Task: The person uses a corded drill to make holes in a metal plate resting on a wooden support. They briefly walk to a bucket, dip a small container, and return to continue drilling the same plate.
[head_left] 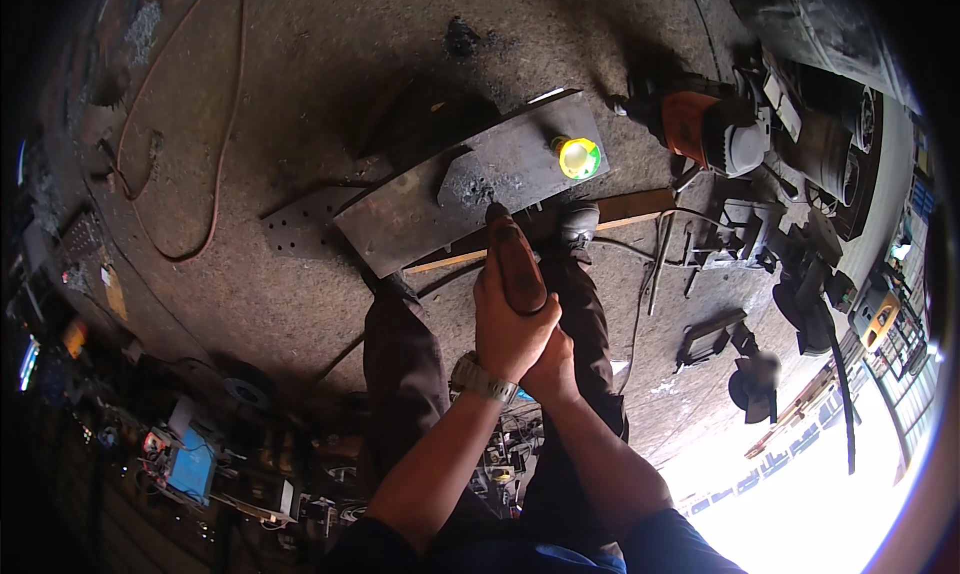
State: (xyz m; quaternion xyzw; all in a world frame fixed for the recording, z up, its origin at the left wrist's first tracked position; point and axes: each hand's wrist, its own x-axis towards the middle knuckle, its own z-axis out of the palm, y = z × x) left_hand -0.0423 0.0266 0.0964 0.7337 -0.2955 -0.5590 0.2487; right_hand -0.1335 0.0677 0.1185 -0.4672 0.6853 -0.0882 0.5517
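Observation:
A dark red power drill (517, 266) points away from me, its black nose at a patch of dark metal shavings (468, 186) on a steel plate or beam (400, 219). My left hand (507, 324), with a watch at the wrist, is wrapped round the drill's body. Behind and below it, my right hand (552, 370) is closed on the drill's rear; its fingers are mostly hidden. Toward the right end of the steel stands a small round yellow-and-green container (579, 159) with a pale top. Whether the drill tip touches the steel is too small to tell.
Under the steel lies a wooden strip (640, 207), near my shoe (579, 224). An orange-and-grey power tool (695, 129) lies at the right. A perforated steel plate (305, 219) lies left, beyond it a reddish hose (235, 134). Cables and metal parts (735, 234) lie at right.

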